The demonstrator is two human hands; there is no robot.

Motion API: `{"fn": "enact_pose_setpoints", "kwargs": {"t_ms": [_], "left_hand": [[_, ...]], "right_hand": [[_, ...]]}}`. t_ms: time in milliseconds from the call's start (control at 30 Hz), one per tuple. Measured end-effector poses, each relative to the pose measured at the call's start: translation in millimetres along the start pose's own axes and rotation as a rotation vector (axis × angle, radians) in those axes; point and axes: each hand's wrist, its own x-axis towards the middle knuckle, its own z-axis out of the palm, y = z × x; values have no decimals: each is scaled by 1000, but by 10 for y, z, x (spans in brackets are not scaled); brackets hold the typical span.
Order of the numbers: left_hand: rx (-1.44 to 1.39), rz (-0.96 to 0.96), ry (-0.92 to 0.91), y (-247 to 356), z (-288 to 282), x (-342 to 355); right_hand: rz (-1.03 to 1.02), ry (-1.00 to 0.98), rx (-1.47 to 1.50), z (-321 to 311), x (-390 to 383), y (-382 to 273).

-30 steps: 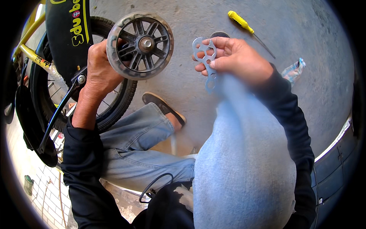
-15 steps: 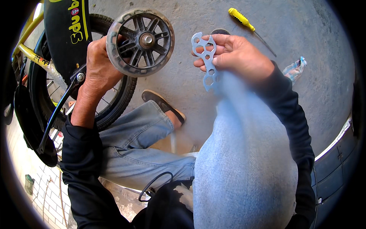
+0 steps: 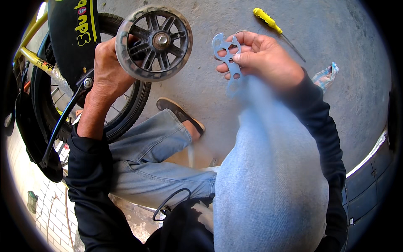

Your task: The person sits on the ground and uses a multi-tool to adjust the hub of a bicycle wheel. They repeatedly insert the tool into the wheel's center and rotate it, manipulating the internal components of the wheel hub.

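My left hand point(image 3: 110, 70) is closed behind a small spoked wheel point(image 3: 147, 58) with a clear tyre and a black hub. A metal bolt head point(image 3: 162, 40) shows at the hub's centre. Most of my left fingers are hidden by the wheel. In my right hand point(image 3: 263, 56) is a flat silver multi-hole spanner point(image 3: 227, 56), pinched between thumb and fingers, its lower end near my raised knee. A gap separates the spanner from the wheel.
Close beyond my left arm stands a bicycle wheel point(image 3: 142, 110) with a black guard and a yellow frame point(image 3: 45, 63). On the grey floor lie a yellow-handled screwdriver point(image 3: 267, 19) and a crumpled wrapper point(image 3: 325, 77). My jeans-clad knee point(image 3: 268, 168) rises between my arms.
The spanner has turned slightly in my right hand and the hand has risen a little. The small wheel has moved slightly up, with its face turned a bit.
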Motion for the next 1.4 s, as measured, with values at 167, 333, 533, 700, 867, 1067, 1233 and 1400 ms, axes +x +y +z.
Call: {"fn": "enact_pose_setpoints", "kwargs": {"t_ms": [167,333,533,700,867,1067,1233,1400], "left_hand": [[8,7,0,12,-11,7],[38,13,28,6,2,21],[52,7,20,36,-23,11],[88,-14,-8,17,-29,65],[41,29,39,-32,-4,-3],[61,22,25,53,-21,-6],[90,8,45,13,-38,16],[103,0,28,16,-37,13]], "right_hand": [[-13,-14,108,-6,-31,9],[56,-115,152,-3,19,145],[-174,-97,156,43,-43,134],[-292,-100,166,63,-80,-89],[-129,-112,0,68,33,61],[-191,-288,-92,180,43,49],[-200,-267,-121,295,129,-110],[-132,-274,-139,403,173,-104]]}}
